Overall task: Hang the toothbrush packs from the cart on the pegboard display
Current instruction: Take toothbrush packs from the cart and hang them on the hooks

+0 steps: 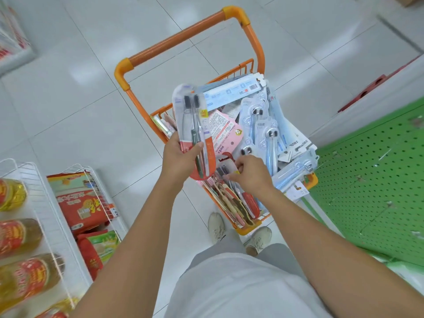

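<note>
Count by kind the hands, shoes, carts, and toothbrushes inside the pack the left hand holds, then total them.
Hands: 2, left hand and right hand pinching a cart pack
Shoes: 2, left shoe and right shoe
Cart: 1
Toothbrushes in the held pack: 2
Total: 7

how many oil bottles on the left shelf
4 in view: oil bottles stacked along the left edge, top, second, third, fourth cut off at the bottom. More may be out of frame.
</note>
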The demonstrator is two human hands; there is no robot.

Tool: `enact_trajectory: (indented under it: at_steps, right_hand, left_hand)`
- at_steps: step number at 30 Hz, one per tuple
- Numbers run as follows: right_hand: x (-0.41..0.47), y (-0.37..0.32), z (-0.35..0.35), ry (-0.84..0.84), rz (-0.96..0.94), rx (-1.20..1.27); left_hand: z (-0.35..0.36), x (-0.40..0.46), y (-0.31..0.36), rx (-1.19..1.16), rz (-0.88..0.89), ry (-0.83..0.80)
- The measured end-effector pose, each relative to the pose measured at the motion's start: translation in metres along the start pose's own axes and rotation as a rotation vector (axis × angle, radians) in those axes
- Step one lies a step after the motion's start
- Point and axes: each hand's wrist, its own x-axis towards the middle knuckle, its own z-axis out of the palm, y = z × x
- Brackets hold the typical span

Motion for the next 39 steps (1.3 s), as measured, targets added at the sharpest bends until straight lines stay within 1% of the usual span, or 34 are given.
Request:
enact_trajectory:
  at_steps: [3,6,8,10,12,14,16,19,22,25,27,30,32,39]
  right_hand:
    - [0.003,0.006,-0.01,-0.001,-0.02,0.138]
    - [0.001,0.014,-0.032,-0.038,0.023,0.439]
    - [-0.007,0.021,-0.05,-0.03,0.035,0.58]
    - [-0.019,0.025,-0.071,0.04,0.007,0.68]
    - [-0.038,0.027,-0.099,0.16,-0.023,0.803]
    - [-0.061,0.031,-0.13,0.282,-0.042,0.911]
    - [-0.083,0.036,-0.158,0.353,-0.08,0.972]
    - [-0.116,0.045,-0.189,0.404,-0.156,0.939]
    - [-0.144,0.06,-0.213,0.506,-0.242,0.863]
    - [-0.168,0.076,-0.228,0.617,-0.318,0.805]
    - [-0.179,0.085,-0.235,0.683,-0.365,0.805]
    - [-0.189,0.094,-0.246,0.785,-0.384,0.878]
    - [-0.193,0.099,-0.254,0.823,-0.389,0.882]
    - [-0.199,0.091,-0.279,0.827,-0.462,0.855]
  left_hand:
    - [-0.003,0.001,-0.006,-0.045,-0.041,0.001]
    - [-0.001,0.004,-0.006,-0.102,-0.096,-0.001]
    - [0.005,0.003,-0.001,-0.147,-0.117,-0.013]
    - [0.014,0.001,0.005,-0.189,-0.135,-0.03]
    - [0.026,-0.003,0.015,-0.21,-0.13,-0.067]
    - [0.041,-0.01,0.029,-0.223,-0.095,-0.132]
    - [0.061,-0.022,0.046,-0.24,-0.043,-0.23]
    - [0.098,-0.046,0.072,-0.262,0.027,-0.4]
    - [0.138,-0.072,0.097,-0.254,0.136,-0.564]
    - [0.17,-0.095,0.114,-0.267,0.167,-0.656]
    - [0.185,-0.106,0.12,-0.249,0.171,-0.671]
    - [0.202,-0.12,0.129,-0.212,0.203,-0.683]
    - [0.211,-0.129,0.133,-0.209,0.231,-0.682]
    - [0.223,-0.141,0.143,-0.251,0.305,-0.668]
